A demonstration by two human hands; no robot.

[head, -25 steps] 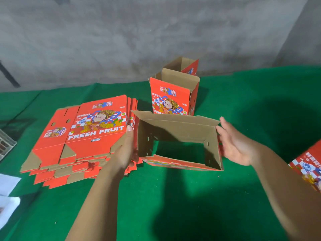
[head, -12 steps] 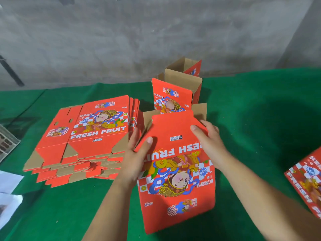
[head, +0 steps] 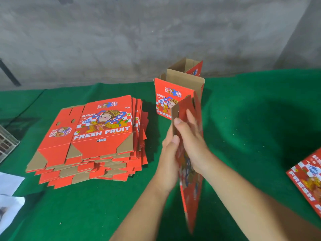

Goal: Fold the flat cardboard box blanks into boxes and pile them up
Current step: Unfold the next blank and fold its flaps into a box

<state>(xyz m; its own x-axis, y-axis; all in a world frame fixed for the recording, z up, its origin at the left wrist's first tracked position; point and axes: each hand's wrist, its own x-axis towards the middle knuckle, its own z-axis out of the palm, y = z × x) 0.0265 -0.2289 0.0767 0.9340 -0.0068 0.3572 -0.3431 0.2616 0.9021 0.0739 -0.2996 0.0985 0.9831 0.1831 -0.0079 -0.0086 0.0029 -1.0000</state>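
One blank stack, two upright boxes, one held box.

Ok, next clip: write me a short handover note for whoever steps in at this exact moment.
Left hand and right hand: both grip the same box blank, held edge-on between them above the green table, not yet set up.
Flat blanks stack: on the left.
Done: two folded boxes stand at the back, one behind the other, tops open. Another printed box lies at the right edge.
Left: fold the held blank, then the stack, and pile up.
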